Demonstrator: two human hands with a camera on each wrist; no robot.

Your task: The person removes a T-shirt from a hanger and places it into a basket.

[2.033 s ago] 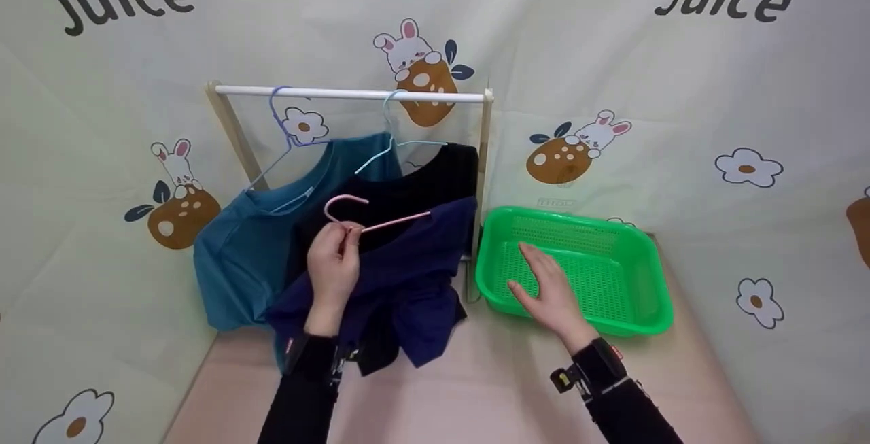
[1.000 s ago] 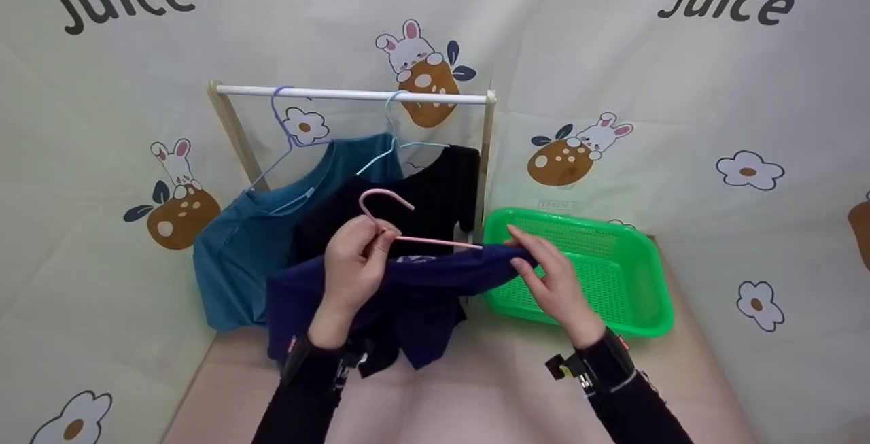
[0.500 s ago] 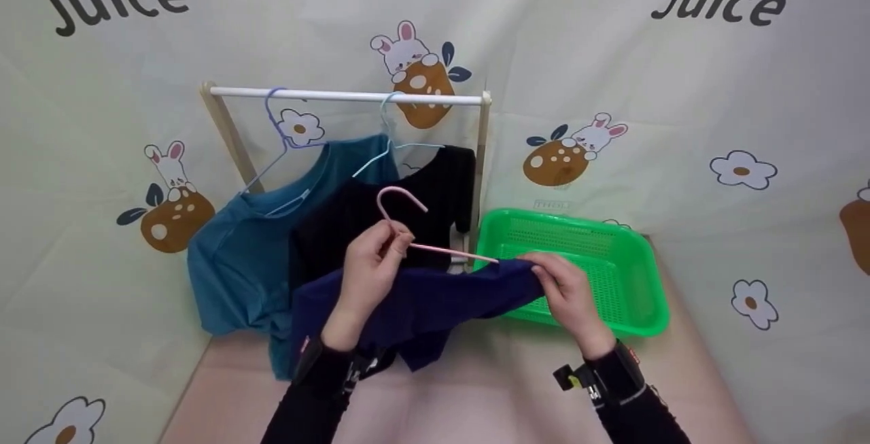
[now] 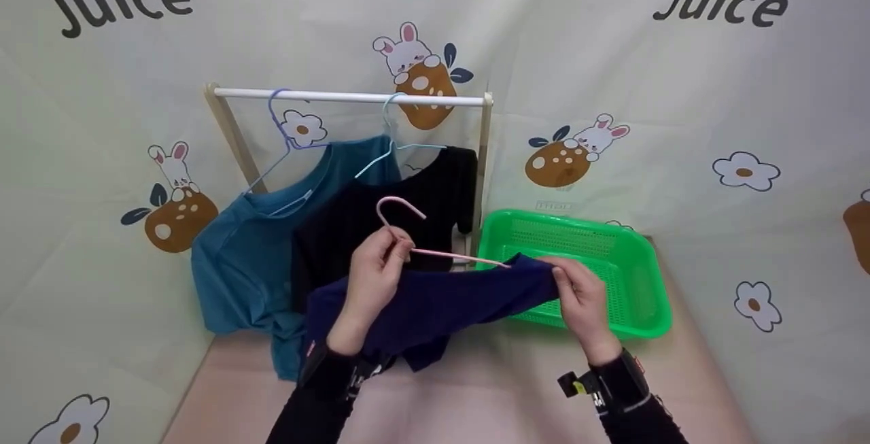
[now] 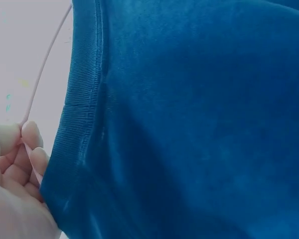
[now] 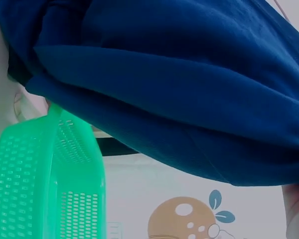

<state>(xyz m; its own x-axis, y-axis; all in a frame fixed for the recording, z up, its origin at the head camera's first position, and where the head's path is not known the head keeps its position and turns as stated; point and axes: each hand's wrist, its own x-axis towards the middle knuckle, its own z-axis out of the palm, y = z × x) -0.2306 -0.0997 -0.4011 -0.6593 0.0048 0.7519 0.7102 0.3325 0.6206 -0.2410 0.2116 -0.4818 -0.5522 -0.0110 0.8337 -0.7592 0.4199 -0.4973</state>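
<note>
My left hand (image 4: 376, 274) pinches a pink clothes hanger (image 4: 462, 256) just below its hook. A navy blue T-shirt (image 4: 442, 301) hangs from that hanger, whose right arm runs in at the shirt's shoulder. Out to the right, my right hand (image 4: 581, 298) grips the shirt by its shoulder and sleeve, in front of the green basket. Ribbed neckline (image 5: 82, 104) passes close beside the left fingers in the left wrist view. Seen from the right wrist, the shirt (image 6: 179, 99) drapes in folds, and only part of the right hand (image 6: 297, 211) shows at the edge.
Behind the hands stands a clothes rack with a white rail (image 4: 326, 95). A teal T-shirt (image 4: 238, 253) and a black T-shirt (image 4: 421, 199) hang there on hangers. The green plastic basket (image 4: 652, 281) sits on the table (image 4: 476, 403) to the right. Printed cloth (image 4: 680, 90) encloses the back.
The right hand has come from over the basket, taken hold of the navy T-shirt's shoulder and drawn it rightward. The left hand has moved right with the pink hanger.
</note>
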